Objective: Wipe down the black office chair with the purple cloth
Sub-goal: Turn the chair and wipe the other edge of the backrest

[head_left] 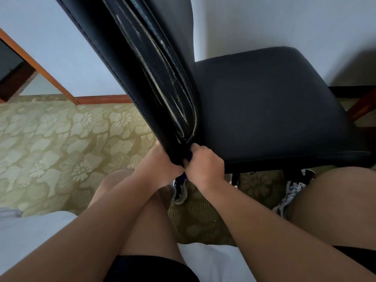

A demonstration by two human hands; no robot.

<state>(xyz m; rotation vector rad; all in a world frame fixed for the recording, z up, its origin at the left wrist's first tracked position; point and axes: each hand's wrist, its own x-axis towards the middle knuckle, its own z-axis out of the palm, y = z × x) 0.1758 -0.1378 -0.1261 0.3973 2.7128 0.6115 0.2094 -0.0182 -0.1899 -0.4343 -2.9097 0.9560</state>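
Little of the purple cloth (189,156) is showing: a dark fold is peeking from the right hand (203,165), whose curled fingers are clenching it against the bottom corner of the black office chair (274,108). The cloth is looking light, soft and limp, so bunching it in the fist seems the surest hold. The chair is likely heavy and stiff, its covering smooth and probably slick. Above the grip, the backrest (114,58) edge is cracking into pale frayed lines that could snag. Just left of the grip, the left hand (160,161) is lying against the backrest; its fingers are hidden, so I cannot tell whether it is gripping or bracing. Below the grip, sneakers (180,192) are resting on patterned carpet (61,139).
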